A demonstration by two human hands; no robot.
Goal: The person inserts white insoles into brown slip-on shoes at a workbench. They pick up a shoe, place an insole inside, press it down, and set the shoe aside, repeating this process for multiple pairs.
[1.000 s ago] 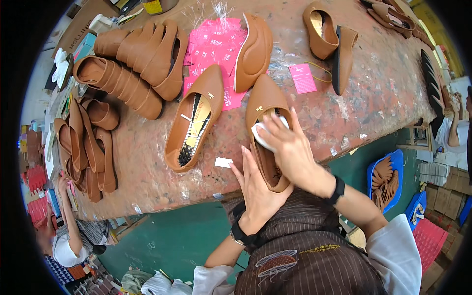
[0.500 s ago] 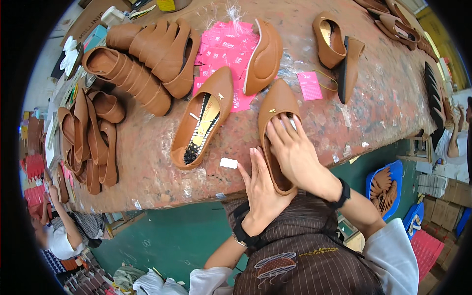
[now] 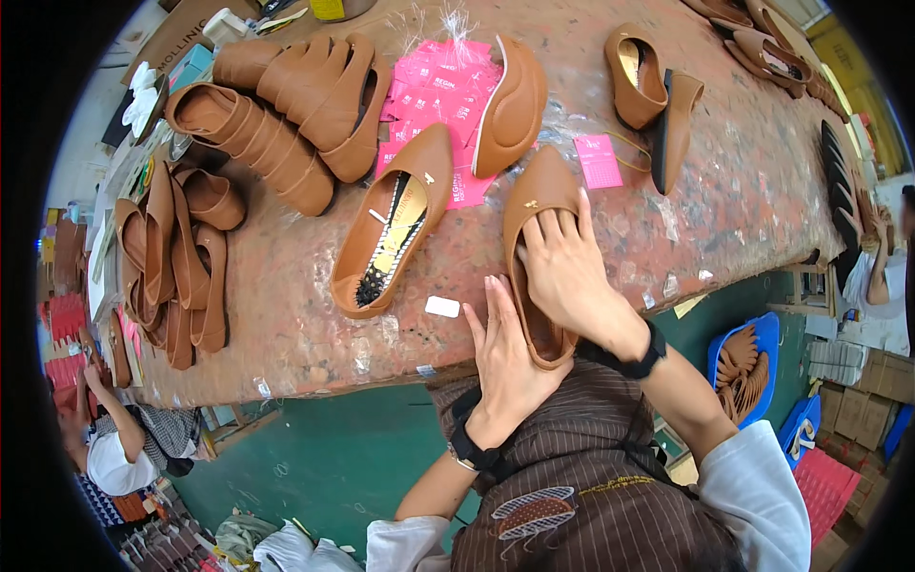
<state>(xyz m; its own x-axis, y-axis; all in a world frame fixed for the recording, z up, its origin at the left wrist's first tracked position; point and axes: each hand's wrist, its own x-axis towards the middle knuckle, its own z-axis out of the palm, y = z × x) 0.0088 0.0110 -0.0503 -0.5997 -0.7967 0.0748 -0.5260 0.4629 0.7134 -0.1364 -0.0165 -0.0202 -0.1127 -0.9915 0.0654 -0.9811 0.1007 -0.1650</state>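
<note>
A tan pointed flat shoe [image 3: 541, 181] with a small gold ornament lies at the table's front edge, toe pointing away. My right hand [image 3: 572, 276] reaches into its opening from the right. Several of its fingers go inside, tips hidden, and one lies outside along the right rim. Against the shoe's left side near the heel rests my left hand [image 3: 513, 357], fingers straight and thumb spread. Beside that thumb is a small white tag [image 3: 442, 306]. To the left lies a matching shoe [image 3: 434, 162] with a gold-labelled insole and a white piece inside.
Pink cards [image 3: 434, 95] lie behind the shoes, beside a tan shoe on its side [image 3: 515, 110]. Stacked tan shoes [image 3: 315, 95] fill the left. Another pair [image 3: 637, 81] and a pink tag [image 3: 598, 161] are at right. A blue bin [image 3: 753, 367] stands below the table.
My right hand has shifted slightly, and one finger now lies outside the shoe's right rim. The left hand stays almost in place at the heel.
</note>
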